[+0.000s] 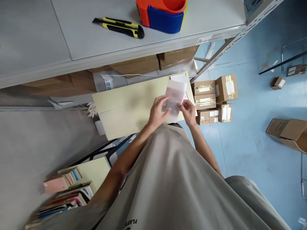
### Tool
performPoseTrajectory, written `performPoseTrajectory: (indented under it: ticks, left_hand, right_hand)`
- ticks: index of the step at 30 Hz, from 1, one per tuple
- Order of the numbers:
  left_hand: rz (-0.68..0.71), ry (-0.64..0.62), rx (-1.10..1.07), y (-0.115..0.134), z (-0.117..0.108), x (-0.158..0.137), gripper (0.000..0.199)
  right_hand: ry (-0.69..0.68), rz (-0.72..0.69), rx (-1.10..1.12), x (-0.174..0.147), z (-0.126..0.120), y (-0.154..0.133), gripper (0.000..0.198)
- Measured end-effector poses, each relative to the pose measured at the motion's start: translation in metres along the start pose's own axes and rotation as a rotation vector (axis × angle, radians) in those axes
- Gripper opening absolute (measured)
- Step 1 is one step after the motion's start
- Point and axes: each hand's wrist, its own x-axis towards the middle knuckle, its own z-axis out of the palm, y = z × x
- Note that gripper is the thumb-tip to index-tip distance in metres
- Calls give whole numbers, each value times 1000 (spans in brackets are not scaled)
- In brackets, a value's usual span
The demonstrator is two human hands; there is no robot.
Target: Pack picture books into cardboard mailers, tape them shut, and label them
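Grey cloth shirt (pixel 172 179) fills the foreground. Beyond it, a translucent whitish rectangular sheet (pixel 176 95) is held over the pale-yellow rectangular surface (pixel 124 111), toward its right end. Long axis: away from the shirt, far end angled slightly right. Right hand (pixel 188 111): pinching the right edge. Left hand (pixel 158 112): digits parted at the left edge; grip cannot be determined.

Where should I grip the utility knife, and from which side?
I'd grip the utility knife across its thicker, rounded right half, coming over the front edge of the shelf: it lies flat, roughly along that edge, and its narrow, dark left tip may be the blade end.
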Motion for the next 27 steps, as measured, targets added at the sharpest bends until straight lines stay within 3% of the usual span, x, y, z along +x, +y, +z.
performPoseTrajectory:
  ticks: [2,6,17,22,27]
  left_hand:
    - [-141,83,-113,-7,-14,3,51]
    - [-349,-37,-405,-9,-39,5,58]
    - [-458,11,-522,-9,-68,-7,57]
    - [-436,77,-462,-20,-85,-19,54]
    - [-505,326,-409,-62,-111,-38,55]
  right_hand:
    - [-71,59,67,1,-7,-2,61]
    - [-173,99,74,-1,-6,-7,63]
    - [-267,68,-57,5,20,-5,71]
    - [-328,42,-83,16,46,-2,67]
    - [-451,-26,-185,37,103,15,72]
